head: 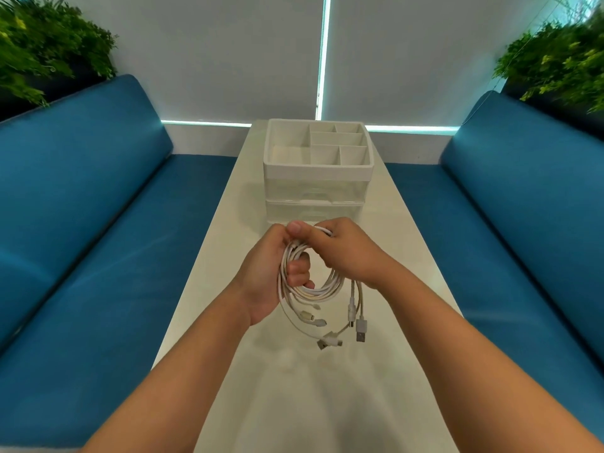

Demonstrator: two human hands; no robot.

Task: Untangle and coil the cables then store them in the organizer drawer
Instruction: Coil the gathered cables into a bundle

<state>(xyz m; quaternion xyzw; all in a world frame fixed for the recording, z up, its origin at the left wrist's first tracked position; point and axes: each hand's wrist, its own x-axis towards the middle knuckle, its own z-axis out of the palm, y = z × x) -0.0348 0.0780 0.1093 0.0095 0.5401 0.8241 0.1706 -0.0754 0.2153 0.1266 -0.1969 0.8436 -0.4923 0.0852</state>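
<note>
Head view:
Cables: a bundle of white and cream cables (313, 286) wound into a loose round coil, held in the air above the desk (402, 273), just in front of the organizer.
Cable ends: several plugs hang free below the coil; a flat USB plug (360, 331) dangles lowest on the right, a second USB plug (327, 342) and smaller connectors hang to its left.
Left grip: the left hand (271, 273) has its fingers curled through the coil and its thumb on top, clamped on the strands at the coil's left side.
Right grip: the right hand (346, 253) closes over the top right of the coil, fingers curled round the strands, touching the left thumb.
Organizer: a white organizer (318, 165) stands on the far part of the desk, with an open divided tray on top and two clear drawers (313, 199) below, both pushed in.
Writing: no readable brand or label on the cables or organizer.
Surroundings: blue sofas (98, 207) flank the desk; green plants (45, 44) stand behind them on both sides.
</note>
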